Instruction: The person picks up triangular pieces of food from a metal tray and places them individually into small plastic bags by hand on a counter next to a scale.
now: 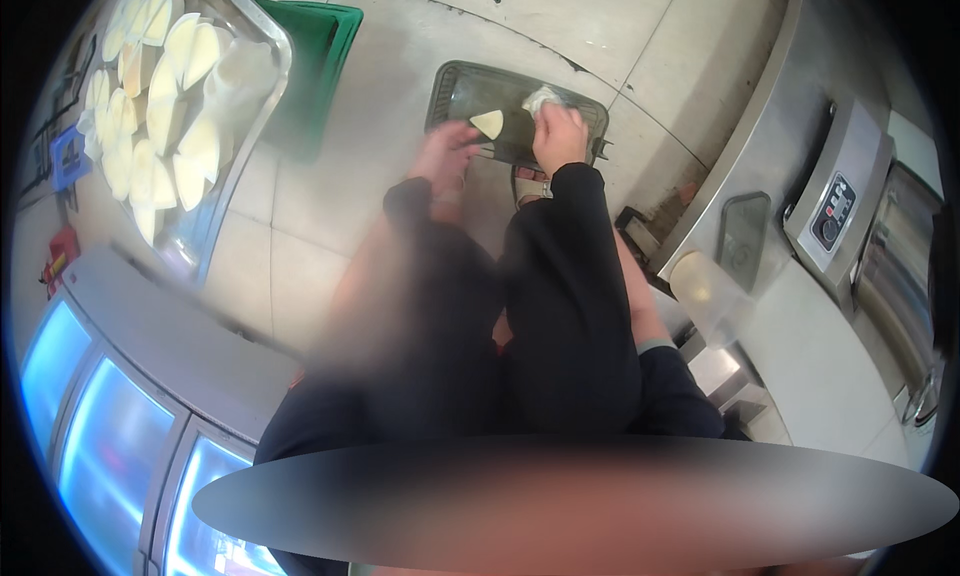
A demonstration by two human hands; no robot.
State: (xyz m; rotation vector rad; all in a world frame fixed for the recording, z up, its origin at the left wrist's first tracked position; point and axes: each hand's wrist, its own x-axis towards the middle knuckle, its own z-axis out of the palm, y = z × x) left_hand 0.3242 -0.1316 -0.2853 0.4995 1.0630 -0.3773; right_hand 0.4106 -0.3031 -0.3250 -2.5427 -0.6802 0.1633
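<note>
My left hand [448, 154], blurred, pinches a small pale yellow wedge [488, 124] at its fingertips. In my right hand [561, 134] is a crumpled white piece of thin paper or film [541, 98]; the picture does not settle which. Both hands are over a dark rectangular tub [480, 88] on the floor, in front of my feet. To the left, a metal tray [279, 50] holds several larger pale yellow wedges [196, 50] standing close together, some with whitish wrapping about them.
A green plastic bin [341, 58] stands beside the metal tray. Steel equipment with a control panel [834, 212] and a counter holding a translucent container [709, 298] are at right. Glass-door lit refrigerators [112, 433] stand lower left. Floor tiles [555, 13] surround the tub.
</note>
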